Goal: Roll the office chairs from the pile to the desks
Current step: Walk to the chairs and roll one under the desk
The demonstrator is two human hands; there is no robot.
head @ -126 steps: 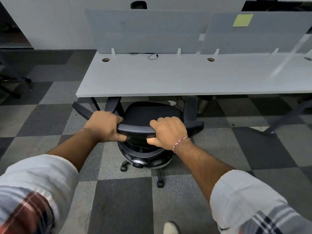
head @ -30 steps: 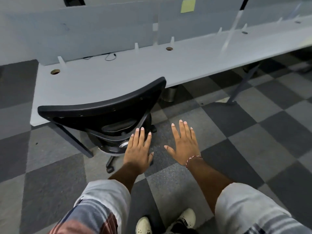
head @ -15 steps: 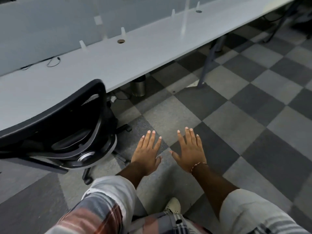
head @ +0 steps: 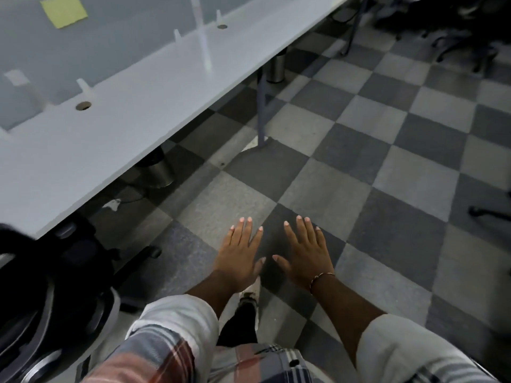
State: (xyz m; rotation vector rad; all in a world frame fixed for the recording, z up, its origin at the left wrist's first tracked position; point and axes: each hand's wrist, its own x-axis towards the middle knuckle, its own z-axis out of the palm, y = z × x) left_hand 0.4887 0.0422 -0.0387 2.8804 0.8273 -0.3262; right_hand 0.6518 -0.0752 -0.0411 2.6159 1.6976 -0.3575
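A black office chair [head: 55,283] stands at the lower left, tucked partly under the long white desk [head: 132,106]; only its seat, base and part of its back show. My left hand [head: 239,258] and my right hand [head: 307,252] hover flat over the checkered carpet in the middle, palms down, fingers spread, holding nothing. Both are well to the right of the chair and apart from it. Dark chairs of the pile [head: 456,26] show dimly at the top right.
Grey divider panels with a yellow sticky note [head: 64,10] run along the desk's back. Two metal bins [head: 159,170] [head: 276,69] and a desk leg [head: 261,106] stand under the desk. A chair caster [head: 486,211] pokes in at the right edge.
My hands let go of the chair's back after it was pushed to the desk. My view has since swung right, so the chair slid to the lower left corner and the pile came into sight.
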